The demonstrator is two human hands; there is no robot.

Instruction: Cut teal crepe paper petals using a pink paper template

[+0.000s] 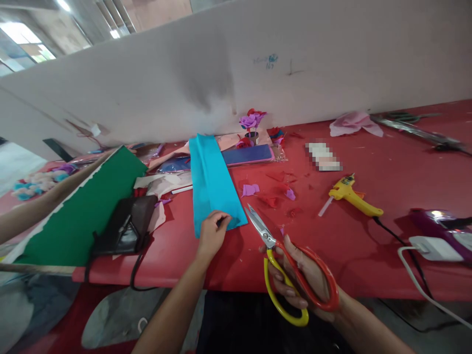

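A long bright blue strip (210, 172) of paper or felt lies on the red tabletop in front of me. Over its near end rests my left hand (214, 230), fingers curled with thumb and forefinger close together. What they pinch, if anything, is hidden. My right hand (291, 275) is wrapped round the scissors (266, 235), which have one red and one yellow handle. Their blades appear nearly together and point at the strip's near right corner. Beyond the blades lie a small purple piece (250, 190) and several red scraps (271, 200).
To the right are a yellow glue gun (348, 194), a white charger (435, 248) and cables. A black bag (127, 223) and a green sheet (84, 211) stand left, with another person's arm (47, 206) behind the sheet. Potted cloth-like flowers (252, 123) stand near the white partition (313, 64).
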